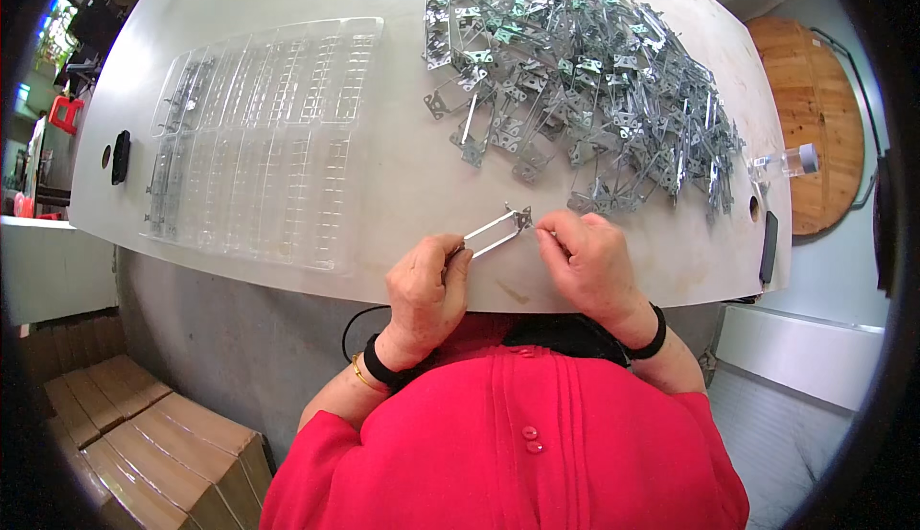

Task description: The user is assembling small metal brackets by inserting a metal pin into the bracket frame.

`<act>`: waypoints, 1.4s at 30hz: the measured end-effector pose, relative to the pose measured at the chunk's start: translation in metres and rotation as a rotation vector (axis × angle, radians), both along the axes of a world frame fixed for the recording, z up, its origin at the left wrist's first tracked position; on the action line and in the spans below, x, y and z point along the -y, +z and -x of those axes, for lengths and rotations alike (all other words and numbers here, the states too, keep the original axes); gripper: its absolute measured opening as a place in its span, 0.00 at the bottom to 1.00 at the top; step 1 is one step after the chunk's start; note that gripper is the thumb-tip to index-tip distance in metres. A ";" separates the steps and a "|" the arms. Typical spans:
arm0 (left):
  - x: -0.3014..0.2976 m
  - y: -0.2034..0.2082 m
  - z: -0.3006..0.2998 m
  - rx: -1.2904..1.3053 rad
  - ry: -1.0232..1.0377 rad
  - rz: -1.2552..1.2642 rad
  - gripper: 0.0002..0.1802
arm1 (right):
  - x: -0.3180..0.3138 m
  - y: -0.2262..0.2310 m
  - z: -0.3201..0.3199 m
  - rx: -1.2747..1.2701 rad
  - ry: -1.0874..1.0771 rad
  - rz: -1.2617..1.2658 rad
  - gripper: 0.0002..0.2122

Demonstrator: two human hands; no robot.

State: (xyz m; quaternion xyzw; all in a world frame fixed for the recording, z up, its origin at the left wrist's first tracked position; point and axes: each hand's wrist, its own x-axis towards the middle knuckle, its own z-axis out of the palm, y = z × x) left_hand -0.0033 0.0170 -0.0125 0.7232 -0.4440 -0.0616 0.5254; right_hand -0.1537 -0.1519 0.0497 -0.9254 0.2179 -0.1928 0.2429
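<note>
My left hand [426, 286] is closed on one end of a metal bracket [520, 218], which has two thin parallel bars and a small plate at its far end. The bracket points away and to the right, just over the table's near edge. Beside that plate, my right hand [589, 262] has thumb and forefinger pinched together; anything between them is too small to make out. Beyond my right hand spreads a large tangled pile of similar metal brackets [623, 80]. To the left lies a clear plastic tray [368, 41], with several metal brackets [163, 185] in its leftmost slots.
The pale table [398, 166] carries a clear plastic bottle [788, 162] at its right edge and a small black object [121, 157] at its left. A round wooden board [810, 118] stands to the right. Cardboard boxes [163, 444] are stacked at lower left.
</note>
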 end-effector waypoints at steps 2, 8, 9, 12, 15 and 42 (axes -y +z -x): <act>-0.001 0.000 0.000 -0.001 0.001 -0.001 0.10 | 0.000 0.000 0.000 0.004 0.001 -0.021 0.02; -0.001 -0.001 0.000 -0.009 -0.004 -0.005 0.09 | 0.000 0.007 0.004 0.006 -0.037 0.017 0.02; -0.001 -0.002 0.001 -0.017 -0.002 -0.007 0.09 | 0.000 0.007 0.005 0.007 -0.040 0.029 0.02; -0.002 -0.002 0.001 -0.021 -0.002 -0.012 0.08 | 0.001 0.007 0.006 -0.005 -0.039 0.035 0.03; -0.002 -0.002 0.001 -0.012 -0.003 -0.011 0.08 | 0.001 0.005 0.005 -0.005 -0.031 0.027 0.03; 0.000 0.001 0.000 -0.016 -0.005 0.002 0.09 | -0.001 0.004 0.002 0.014 -0.092 -0.121 0.01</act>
